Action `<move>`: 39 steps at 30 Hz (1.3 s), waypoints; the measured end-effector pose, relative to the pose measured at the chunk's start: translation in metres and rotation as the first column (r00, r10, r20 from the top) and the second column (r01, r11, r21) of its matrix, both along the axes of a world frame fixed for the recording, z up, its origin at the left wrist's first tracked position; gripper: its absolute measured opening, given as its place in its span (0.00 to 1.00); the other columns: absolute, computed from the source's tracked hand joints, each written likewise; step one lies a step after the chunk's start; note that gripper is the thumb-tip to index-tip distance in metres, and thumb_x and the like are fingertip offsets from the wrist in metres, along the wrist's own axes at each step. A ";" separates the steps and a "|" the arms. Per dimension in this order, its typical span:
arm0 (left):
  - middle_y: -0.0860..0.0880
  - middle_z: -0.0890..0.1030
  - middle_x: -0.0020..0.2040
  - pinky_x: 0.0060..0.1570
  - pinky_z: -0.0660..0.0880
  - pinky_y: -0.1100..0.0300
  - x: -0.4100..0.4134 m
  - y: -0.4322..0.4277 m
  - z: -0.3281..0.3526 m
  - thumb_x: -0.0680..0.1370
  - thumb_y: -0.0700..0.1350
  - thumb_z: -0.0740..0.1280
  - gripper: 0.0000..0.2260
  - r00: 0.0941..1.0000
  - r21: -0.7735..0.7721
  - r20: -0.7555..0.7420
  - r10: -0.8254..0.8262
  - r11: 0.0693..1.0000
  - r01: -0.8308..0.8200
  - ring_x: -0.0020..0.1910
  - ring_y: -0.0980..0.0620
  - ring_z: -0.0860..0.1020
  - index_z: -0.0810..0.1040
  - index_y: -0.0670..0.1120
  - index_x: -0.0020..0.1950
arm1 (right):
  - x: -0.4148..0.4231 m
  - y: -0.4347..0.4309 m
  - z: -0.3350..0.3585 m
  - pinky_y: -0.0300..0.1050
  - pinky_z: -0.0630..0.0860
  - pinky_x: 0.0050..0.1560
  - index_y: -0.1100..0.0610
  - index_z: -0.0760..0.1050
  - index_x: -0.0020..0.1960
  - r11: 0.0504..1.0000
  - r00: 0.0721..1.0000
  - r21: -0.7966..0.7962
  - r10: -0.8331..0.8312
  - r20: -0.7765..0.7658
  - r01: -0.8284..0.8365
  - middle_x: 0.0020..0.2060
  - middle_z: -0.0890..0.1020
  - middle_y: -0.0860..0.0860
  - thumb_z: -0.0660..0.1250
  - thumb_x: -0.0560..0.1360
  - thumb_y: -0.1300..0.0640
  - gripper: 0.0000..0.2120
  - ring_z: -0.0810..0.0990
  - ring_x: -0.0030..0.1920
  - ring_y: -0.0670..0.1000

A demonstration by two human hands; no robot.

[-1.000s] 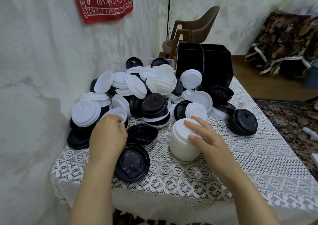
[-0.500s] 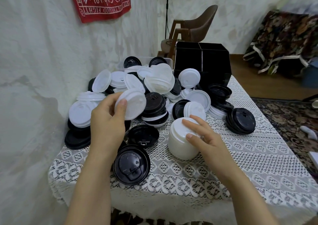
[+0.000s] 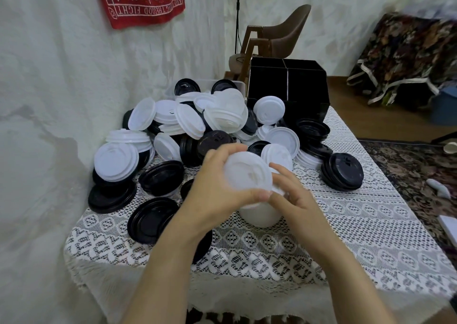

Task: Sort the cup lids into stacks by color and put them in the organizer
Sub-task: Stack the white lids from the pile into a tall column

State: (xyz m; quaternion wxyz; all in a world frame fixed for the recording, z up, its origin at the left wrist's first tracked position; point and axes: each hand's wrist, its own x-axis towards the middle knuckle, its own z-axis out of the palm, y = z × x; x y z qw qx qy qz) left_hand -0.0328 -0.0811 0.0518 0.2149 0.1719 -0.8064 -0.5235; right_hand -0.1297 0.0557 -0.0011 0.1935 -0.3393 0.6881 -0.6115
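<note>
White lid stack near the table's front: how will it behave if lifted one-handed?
Probably light: the white stack is thin nested plastic. Loose nesting may let it shear or tip when tilted. The left hand holds another lid over it; taller likely means tippier.

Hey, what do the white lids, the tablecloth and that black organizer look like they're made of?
White lid in the left hand: likely thin molded plastic, matte, with pressed ridges. Tablecloth: white lace-like fabric, openwork pattern with holes showing dark. Organizer: rigid black panels, slightly glossy, probably plastic or acrylic; cannot tell which.
</note>
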 end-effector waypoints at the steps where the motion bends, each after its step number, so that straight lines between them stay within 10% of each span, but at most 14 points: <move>1: 0.54 0.70 0.60 0.51 0.70 0.73 -0.002 0.003 -0.001 0.57 0.49 0.83 0.35 0.999 -0.047 0.037 -0.011 0.999 0.013 0.56 0.59 0.72 0.71 0.61 0.59 | 0.000 0.000 0.001 0.40 0.75 0.57 0.38 0.79 0.60 1.000 1.000 -0.003 0.003 0.004 -0.003 0.68 0.66 0.32 0.65 0.73 0.46 0.16 0.73 0.55 0.31; 8: 0.60 0.60 0.57 0.52 0.57 0.85 -0.008 -0.001 -0.009 0.63 0.50 0.80 0.39 0.999 -0.174 -0.026 -0.023 0.984 0.018 0.57 0.69 0.63 0.63 0.64 0.66 | -0.003 0.000 -0.002 0.48 0.74 0.63 0.41 0.79 0.61 0.999 0.999 -0.026 0.036 0.001 -0.036 0.69 0.67 0.34 0.67 0.74 0.45 0.16 0.71 0.62 0.34; 14: 0.64 0.68 0.65 0.66 0.70 0.53 -0.005 -0.005 -0.011 0.66 0.51 0.79 0.36 0.999 -0.212 -0.030 -0.042 0.977 0.035 0.67 0.60 0.67 0.65 0.63 0.68 | -0.004 -0.002 -0.004 0.60 0.73 0.65 0.48 0.79 0.62 0.996 0.997 -0.055 0.071 -0.004 -0.072 0.70 0.69 0.41 0.65 0.75 0.48 0.16 0.70 0.69 0.45; 18: 0.63 0.66 0.68 0.67 0.69 0.54 -0.008 -0.002 -0.016 0.65 0.52 0.76 0.38 0.996 -0.144 -0.002 -0.084 0.986 0.083 0.68 0.62 0.66 0.66 0.55 0.73 | -0.001 -0.001 0.000 0.58 0.72 0.66 0.46 0.79 0.62 0.993 0.997 -0.086 0.081 -0.003 -0.081 0.67 0.72 0.40 0.66 0.75 0.49 0.17 0.70 0.68 0.44; 32: 0.56 0.75 0.58 0.51 0.72 0.65 -0.017 0.012 -0.020 0.69 0.60 0.73 0.17 0.993 -0.066 0.100 -0.062 0.995 0.069 0.57 0.56 0.75 0.74 0.56 0.53 | 0.000 0.000 0.001 0.41 0.75 0.61 0.35 0.79 0.56 0.986 0.993 -0.123 0.116 0.015 -0.114 0.64 0.77 0.46 0.66 0.74 0.48 0.13 0.77 0.62 0.43; 39: 0.52 0.79 0.57 0.53 0.78 0.55 -0.019 0.005 -0.025 0.63 0.59 0.74 0.19 0.995 -0.003 -0.082 0.052 0.999 -0.053 0.56 0.52 0.78 0.74 0.61 0.51 | -0.005 0.002 -0.006 0.55 0.73 0.66 0.46 0.73 0.68 0.992 0.997 -0.098 0.081 0.001 -0.081 0.65 0.74 0.44 0.69 0.74 0.47 0.23 0.74 0.66 0.47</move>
